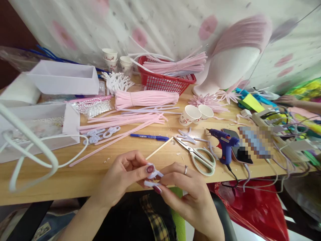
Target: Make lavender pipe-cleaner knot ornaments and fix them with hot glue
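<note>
Left hand [125, 175] and right hand [187, 189] pinch the lilac strip [151, 183] between them at the table's [82, 184] near edge. Its lower section runs nearly crosswise, tip pointing left; the upper section bends.

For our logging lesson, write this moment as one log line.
left hand: holds lavender piece; right hand: holds lavender piece; pen, scissors: on table

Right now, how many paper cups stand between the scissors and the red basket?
2: the left cup, nearer the camera, and the right cup, partly behind it. Others could be nested underneath, hidden.
</note>
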{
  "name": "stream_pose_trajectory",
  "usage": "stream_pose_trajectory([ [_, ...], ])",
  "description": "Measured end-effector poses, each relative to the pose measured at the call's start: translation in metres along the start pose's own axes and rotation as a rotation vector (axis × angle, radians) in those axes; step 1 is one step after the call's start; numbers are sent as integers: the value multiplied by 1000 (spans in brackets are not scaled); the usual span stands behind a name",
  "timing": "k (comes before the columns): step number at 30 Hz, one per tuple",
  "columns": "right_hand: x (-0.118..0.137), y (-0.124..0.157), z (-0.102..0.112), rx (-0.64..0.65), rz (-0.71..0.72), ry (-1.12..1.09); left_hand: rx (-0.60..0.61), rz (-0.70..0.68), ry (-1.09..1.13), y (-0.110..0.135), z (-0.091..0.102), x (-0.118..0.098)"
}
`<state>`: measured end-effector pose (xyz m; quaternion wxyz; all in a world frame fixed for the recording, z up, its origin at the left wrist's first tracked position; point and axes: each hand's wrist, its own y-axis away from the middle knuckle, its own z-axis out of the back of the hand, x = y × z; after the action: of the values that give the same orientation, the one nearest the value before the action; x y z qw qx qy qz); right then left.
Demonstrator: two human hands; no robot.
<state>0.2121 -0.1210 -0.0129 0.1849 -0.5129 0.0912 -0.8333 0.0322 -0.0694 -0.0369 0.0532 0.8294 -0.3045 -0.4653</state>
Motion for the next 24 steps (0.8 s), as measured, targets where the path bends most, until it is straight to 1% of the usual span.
stream_pose_trajectory([
  [3,3,0,-4,-58,11,47,-42,35,105,-5,-4,5],
  [6,5,-1,-5,-76,-12,62,-98,66,211,-7,-8,9],
  [9,5,0,-6,-108,-28,90,-130,58,249,-5,-12,9],
  [13,4,1,-10,-177,-28,120,-139,3,248,-2,-18,11],
  [16,6,2,-17,-217,-21,129,-138,-72,265,-1,-26,17],
  [20,9,6,-31,-297,-24,179,-200,-193,330,0,-37,25],
  [24,11,9,-37,-345,-29,223,-232,-245,351,2,-44,27],
])
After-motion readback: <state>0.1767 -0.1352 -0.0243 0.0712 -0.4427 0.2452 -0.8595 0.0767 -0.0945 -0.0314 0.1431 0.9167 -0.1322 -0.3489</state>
